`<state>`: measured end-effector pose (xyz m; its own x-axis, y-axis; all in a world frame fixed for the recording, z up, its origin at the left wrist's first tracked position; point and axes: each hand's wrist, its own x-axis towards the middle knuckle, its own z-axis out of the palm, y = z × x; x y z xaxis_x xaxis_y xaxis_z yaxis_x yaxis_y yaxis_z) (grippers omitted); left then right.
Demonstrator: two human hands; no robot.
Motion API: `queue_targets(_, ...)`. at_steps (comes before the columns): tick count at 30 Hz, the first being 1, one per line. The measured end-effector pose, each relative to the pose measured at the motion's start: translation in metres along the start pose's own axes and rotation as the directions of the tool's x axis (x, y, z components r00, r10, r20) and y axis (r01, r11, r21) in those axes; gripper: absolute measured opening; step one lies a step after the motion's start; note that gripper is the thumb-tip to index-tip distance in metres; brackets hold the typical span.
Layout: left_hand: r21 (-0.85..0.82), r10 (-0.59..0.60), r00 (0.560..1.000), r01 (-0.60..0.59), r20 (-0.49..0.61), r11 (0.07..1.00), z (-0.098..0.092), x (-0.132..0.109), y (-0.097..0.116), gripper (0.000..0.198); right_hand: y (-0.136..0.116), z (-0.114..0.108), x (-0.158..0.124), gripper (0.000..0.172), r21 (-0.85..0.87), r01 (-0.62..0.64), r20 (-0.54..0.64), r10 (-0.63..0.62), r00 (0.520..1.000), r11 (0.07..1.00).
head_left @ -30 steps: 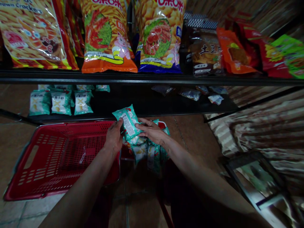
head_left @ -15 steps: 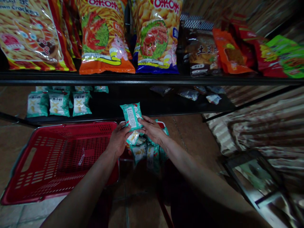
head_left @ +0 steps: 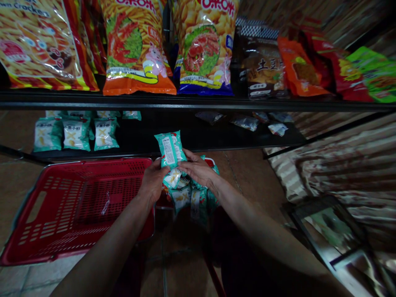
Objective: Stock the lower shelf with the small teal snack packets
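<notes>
A small teal and white snack bag point(head_left: 169, 149) is held between both hands, its printed back facing me. My left hand point(head_left: 154, 178) grips its lower left corner, while my right hand point(head_left: 198, 168) has its fingers on the lower right side. Below the hands, several similar teal bags point(head_left: 181, 199) fill a container with a red and white rim, mostly hidden by them. On the lower black shelf at the left stand more teal bags point(head_left: 76, 133).
A red basket point(head_left: 114, 175) lies at the left with a small clear wrapper inside. Large snack bags point(head_left: 204, 49) line the upper shelf point(head_left: 192, 103). Small dark packets point(head_left: 245, 122) lie on the lower shelf. A black-framed object point(head_left: 334, 231) and striped curtain point(head_left: 340, 165) are at the right.
The held bag has tilted and shifted slightly up and left. My left thumb and right fingers have moved a little along its lower edge.
</notes>
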<state>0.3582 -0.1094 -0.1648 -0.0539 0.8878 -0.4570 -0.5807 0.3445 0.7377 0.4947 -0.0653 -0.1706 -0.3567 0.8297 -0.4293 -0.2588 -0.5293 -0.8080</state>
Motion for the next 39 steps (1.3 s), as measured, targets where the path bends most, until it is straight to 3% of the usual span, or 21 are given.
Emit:
queue_targets(4,-0.006,-0.017,1.0,0.017,-0.02,1.0,0.001,-0.001,0.001,0.034,0.001,0.0,0.0,0.062,-0.003,-0.005,0.011,0.005,1.0,1.0)
queue_targets(12,0.027,-0.022,1.0,0.022,0.005,0.999,0.003,-0.002,0.005,0.034,0.001,-0.003,0.001,0.051,0.028,-0.006,-0.046,0.007,0.999,1.0)
queue_targets(26,0.046,0.005,0.999,-0.006,0.033,0.999,0.001,-0.001,0.003,0.04,0.001,-0.001,0.001,0.048,0.061,0.001,-0.065,0.003,0.998,0.998)
queue_targets(32,0.005,0.069,0.998,-0.069,0.008,0.998,-0.003,0.003,0.006,0.038,-0.002,0.0,-0.001,0.045,0.034,-0.02,-0.055,0.022,0.998,0.999)
queue_targets(39,-0.009,0.051,0.998,-0.051,-0.027,0.999,-0.006,0.005,0.012,0.031,0.0,0.008,-0.006,0.044,-0.076,-0.018,-0.002,0.018,1.0,0.997)
